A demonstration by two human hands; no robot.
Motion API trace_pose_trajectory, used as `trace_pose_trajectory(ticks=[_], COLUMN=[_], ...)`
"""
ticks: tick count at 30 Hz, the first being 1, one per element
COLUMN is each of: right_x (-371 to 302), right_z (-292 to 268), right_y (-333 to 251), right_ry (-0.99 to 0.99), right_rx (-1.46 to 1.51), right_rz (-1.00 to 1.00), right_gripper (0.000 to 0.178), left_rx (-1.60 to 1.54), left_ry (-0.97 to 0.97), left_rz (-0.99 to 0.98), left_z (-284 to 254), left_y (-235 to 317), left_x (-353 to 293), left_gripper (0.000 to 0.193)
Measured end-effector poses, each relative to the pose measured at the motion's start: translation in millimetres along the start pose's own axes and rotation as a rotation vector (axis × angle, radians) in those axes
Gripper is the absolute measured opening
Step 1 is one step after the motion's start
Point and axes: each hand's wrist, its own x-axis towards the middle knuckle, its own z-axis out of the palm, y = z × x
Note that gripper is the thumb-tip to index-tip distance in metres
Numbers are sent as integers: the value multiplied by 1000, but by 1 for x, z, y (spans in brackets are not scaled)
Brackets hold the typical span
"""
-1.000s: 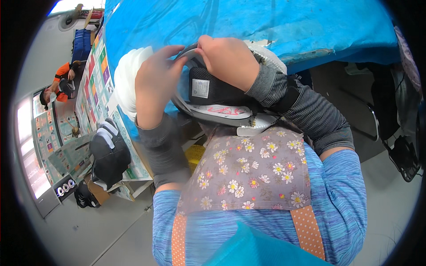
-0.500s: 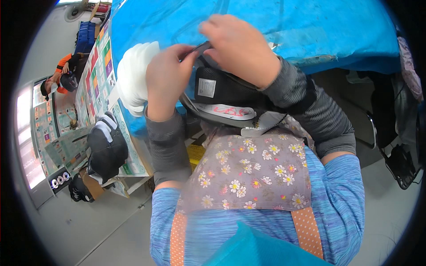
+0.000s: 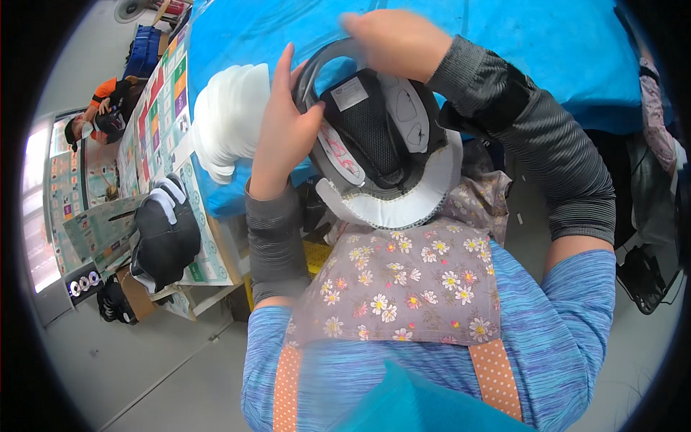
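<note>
Head view: padded piece (image 3: 374, 137) lies right of left hand (image 3: 282, 137), touching it.

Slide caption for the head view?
Left hand gripping a dark, white-edged fabric piece, right hand blurred at its far rim, beside a white stack on blue covering.

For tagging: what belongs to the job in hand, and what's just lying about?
In hand:
black mesh-lined piece, held by left hand
its grey rim, at right hand

Apparently lying about:
stack of white curved pieces, possibly supplies
black item with pale strips
cardboard box
</note>
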Motion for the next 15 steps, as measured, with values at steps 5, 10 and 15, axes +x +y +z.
trace_pose_trajectory(ticks=[5,10,15], right_x=[10,4,-10], right_z=[9,-19,-6], right_y=[7,-29,-2], right_ry=[-221,-411,-247], right_rx=[-90,-227,-240], right_rz=[-3,-85,-116], right_gripper=[24,21,16], left_rx=[-22,45,0], left_ry=[-117,-343,-361], left_rz=[-26,-80,-114], left_z=[-18,-63,-48], left_y=[-1,-3,6], left_x=[15,32,34], left_gripper=[76,57,58])
